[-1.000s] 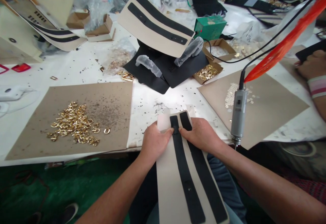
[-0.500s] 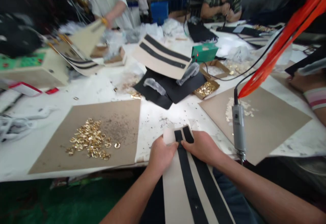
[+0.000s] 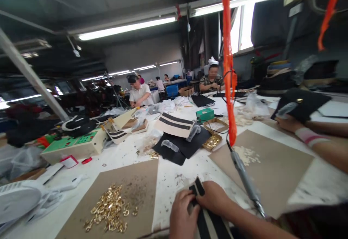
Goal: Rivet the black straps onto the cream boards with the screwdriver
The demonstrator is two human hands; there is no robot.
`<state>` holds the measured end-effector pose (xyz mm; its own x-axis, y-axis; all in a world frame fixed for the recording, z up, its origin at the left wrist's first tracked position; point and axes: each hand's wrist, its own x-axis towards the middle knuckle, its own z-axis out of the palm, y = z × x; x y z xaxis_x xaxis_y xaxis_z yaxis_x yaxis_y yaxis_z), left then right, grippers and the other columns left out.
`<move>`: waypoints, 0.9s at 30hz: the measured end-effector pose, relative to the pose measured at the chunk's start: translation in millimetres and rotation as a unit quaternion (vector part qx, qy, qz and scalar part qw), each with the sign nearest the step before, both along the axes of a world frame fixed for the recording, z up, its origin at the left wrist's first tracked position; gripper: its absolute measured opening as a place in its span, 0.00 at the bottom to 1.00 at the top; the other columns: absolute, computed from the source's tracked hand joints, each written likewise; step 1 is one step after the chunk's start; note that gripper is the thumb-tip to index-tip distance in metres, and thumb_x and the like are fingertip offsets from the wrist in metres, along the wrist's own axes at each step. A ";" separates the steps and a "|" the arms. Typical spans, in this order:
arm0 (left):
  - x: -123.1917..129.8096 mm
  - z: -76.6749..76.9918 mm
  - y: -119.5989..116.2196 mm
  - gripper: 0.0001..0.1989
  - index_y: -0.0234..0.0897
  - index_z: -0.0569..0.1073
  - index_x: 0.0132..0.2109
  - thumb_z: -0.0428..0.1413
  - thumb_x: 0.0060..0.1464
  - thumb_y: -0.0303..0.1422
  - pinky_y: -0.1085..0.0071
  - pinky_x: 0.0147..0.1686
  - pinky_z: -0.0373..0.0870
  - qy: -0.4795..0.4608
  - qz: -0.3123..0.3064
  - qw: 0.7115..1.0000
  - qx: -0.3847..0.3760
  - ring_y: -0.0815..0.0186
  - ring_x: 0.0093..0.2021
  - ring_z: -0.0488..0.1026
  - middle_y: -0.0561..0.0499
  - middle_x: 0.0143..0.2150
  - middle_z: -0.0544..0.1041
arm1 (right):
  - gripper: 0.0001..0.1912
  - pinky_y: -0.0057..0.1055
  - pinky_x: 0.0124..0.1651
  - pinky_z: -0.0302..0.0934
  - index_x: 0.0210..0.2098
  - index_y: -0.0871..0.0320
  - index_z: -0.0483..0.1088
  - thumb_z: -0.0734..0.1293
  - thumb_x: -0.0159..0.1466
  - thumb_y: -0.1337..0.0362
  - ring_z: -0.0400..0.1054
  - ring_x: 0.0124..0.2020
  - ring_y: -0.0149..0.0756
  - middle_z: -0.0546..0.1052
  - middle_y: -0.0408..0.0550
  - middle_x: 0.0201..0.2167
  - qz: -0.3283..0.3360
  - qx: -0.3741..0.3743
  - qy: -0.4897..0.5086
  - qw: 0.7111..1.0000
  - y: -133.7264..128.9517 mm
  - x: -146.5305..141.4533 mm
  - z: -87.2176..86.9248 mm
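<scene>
My left hand (image 3: 183,213) is curled over the left edge of a cream panel with two black stripes (image 3: 209,222), its thumb and fingers closed near the upper end. From the other side my right hand (image 3: 214,197) grips the same panel, close against the left. Whether something small sits under my fingertips is hidden. The panel's lower part runs out of the frame towards me. To the right of my hands hangs a grey electric screwdriver (image 3: 243,173) on an orange cord (image 3: 227,58). A heap of gold metal fittings (image 3: 110,206) lies to the left.
The fittings lie on a brown board (image 3: 145,175); small pale pieces (image 3: 247,155) lie on another. Beyond are a striped panel on black sheets (image 3: 174,125), a green box (image 3: 205,114) and a tray of gold parts (image 3: 212,142). A co-worker's forearm (image 3: 307,135) reaches in from the right.
The view has tilted up, so my hands and the panel sit lower in it. My left fingers have come over the panel's front, where both thumbs pressed before.
</scene>
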<state>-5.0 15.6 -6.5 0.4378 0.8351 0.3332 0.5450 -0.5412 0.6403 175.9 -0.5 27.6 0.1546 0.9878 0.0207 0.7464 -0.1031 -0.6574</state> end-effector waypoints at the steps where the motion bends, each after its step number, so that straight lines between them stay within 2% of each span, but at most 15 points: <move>1: 1.5 -2.1 0.8 0.11 0.41 0.83 0.44 0.61 0.52 0.32 0.47 0.60 0.73 -0.017 0.022 1.000 0.003 0.49 0.56 0.76 0.41 0.53 0.81 | 0.04 0.41 0.31 0.66 0.25 0.49 0.79 0.71 0.54 0.60 0.80 0.33 0.55 0.83 0.55 0.28 -0.009 -0.020 -0.013 1.000 -1.7 0.7 5.5; 2: 3.4 -3.3 2.4 0.11 0.41 0.83 0.44 0.61 0.53 0.35 0.44 0.61 0.71 -0.032 0.034 0.999 0.008 0.48 0.56 0.76 0.41 0.52 0.81 | 0.04 0.42 0.31 0.67 0.27 0.51 0.79 0.72 0.53 0.59 0.80 0.34 0.57 0.83 0.57 0.28 -0.022 -0.032 -0.021 0.999 -4.3 2.4 11.0; 4: 7.3 -3.5 7.3 0.11 0.42 0.83 0.42 0.62 0.53 0.38 0.41 0.60 0.70 -0.044 0.020 0.999 0.010 0.47 0.55 0.76 0.42 0.51 0.82 | 0.11 0.42 0.34 0.68 0.34 0.53 0.80 0.74 0.52 0.57 0.79 0.36 0.56 0.83 0.56 0.32 -0.028 0.000 -0.005 1.000 -14.0 9.5 20.5; 6: 10.3 -2.5 12.3 0.13 0.42 0.83 0.42 0.63 0.52 0.42 0.41 0.60 0.70 -0.051 0.010 0.999 0.007 0.46 0.55 0.76 0.43 0.50 0.82 | 0.21 0.39 0.38 0.69 0.46 0.54 0.78 0.74 0.54 0.56 0.78 0.38 0.51 0.83 0.54 0.39 -0.044 0.059 0.031 0.997 -32.1 22.4 27.6; 8: 11.4 -1.1 15.2 0.15 0.42 0.82 0.42 0.63 0.51 0.45 0.41 0.60 0.69 -0.049 0.007 0.999 0.002 0.46 0.55 0.76 0.43 0.50 0.82 | 0.23 0.35 0.41 0.70 0.53 0.53 0.75 0.72 0.59 0.56 0.78 0.38 0.44 0.82 0.50 0.44 -0.061 0.115 0.063 0.989 -56.8 44.2 32.6; 9: 11.3 -0.5 15.7 0.15 0.42 0.82 0.42 0.63 0.51 0.46 0.41 0.61 0.69 -0.047 0.006 0.999 0.000 0.46 0.55 0.76 0.43 0.50 0.82 | 0.20 0.33 0.42 0.69 0.52 0.53 0.76 0.71 0.61 0.56 0.77 0.38 0.41 0.82 0.49 0.44 -0.068 0.139 0.074 0.985 -69.5 59.3 34.0; 11: 10.8 0.0 15.7 0.16 0.42 0.82 0.42 0.62 0.52 0.46 0.41 0.61 0.68 -0.041 0.005 0.999 0.000 0.46 0.56 0.75 0.43 0.51 0.82 | 0.12 0.31 0.43 0.68 0.44 0.54 0.78 0.67 0.65 0.58 0.76 0.37 0.38 0.82 0.47 0.39 -0.091 0.161 0.072 0.980 -90.5 98.2 33.9; 13: 10.4 -0.4 15.7 0.17 0.42 0.82 0.42 0.62 0.52 0.47 0.42 0.62 0.67 -0.037 0.001 0.999 0.002 0.46 0.56 0.75 0.43 0.51 0.82 | 0.11 0.31 0.41 0.66 0.39 0.55 0.79 0.66 0.66 0.59 0.75 0.35 0.37 0.82 0.46 0.34 -0.136 0.158 0.049 0.977 -101.1 144.0 28.7; 16: 10.3 -2.8 17.4 0.17 0.42 0.82 0.42 0.61 0.52 0.49 0.42 0.62 0.67 -0.034 -0.002 0.999 0.002 0.47 0.56 0.75 0.44 0.52 0.82 | 0.11 0.31 0.41 0.65 0.39 0.57 0.81 0.67 0.63 0.62 0.75 0.35 0.38 0.82 0.47 0.33 -0.196 0.098 -0.026 0.975 -97.0 208.3 13.6; 19: 9.9 -5.4 20.2 0.19 0.43 0.82 0.42 0.61 0.52 0.51 0.42 0.63 0.66 -0.031 0.002 1.000 -0.002 0.47 0.56 0.74 0.44 0.52 0.81 | 0.12 0.32 0.42 0.64 0.40 0.58 0.82 0.69 0.60 0.64 0.75 0.35 0.40 0.82 0.49 0.33 -0.217 0.064 -0.057 0.973 -79.7 250.4 -2.8; 24: 8.2 -8.6 23.4 0.20 0.43 0.82 0.43 0.61 0.51 0.52 0.42 0.63 0.65 -0.020 0.001 1.000 -0.012 0.47 0.57 0.74 0.45 0.53 0.81 | 0.16 0.30 0.44 0.63 0.47 0.58 0.80 0.68 0.60 0.65 0.74 0.37 0.39 0.83 0.49 0.36 -0.239 0.026 -0.087 0.967 -51.4 281.4 -16.7; 27: 7.6 -10.2 23.7 0.21 0.44 0.82 0.44 0.61 0.52 0.53 0.42 0.63 0.66 -0.019 0.000 1.000 -0.006 0.47 0.56 0.74 0.45 0.53 0.81 | 0.15 0.29 0.42 0.63 0.46 0.58 0.80 0.69 0.60 0.65 0.74 0.37 0.38 0.83 0.49 0.36 -0.241 -0.004 -0.090 0.966 -41.7 292.3 -18.3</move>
<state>2.6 39.2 -16.7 0.4256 0.8391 0.3388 0.5205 -0.5333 0.6668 468.3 -42.2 9.3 0.5915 0.8020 0.0827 0.7125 -0.4720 -0.5191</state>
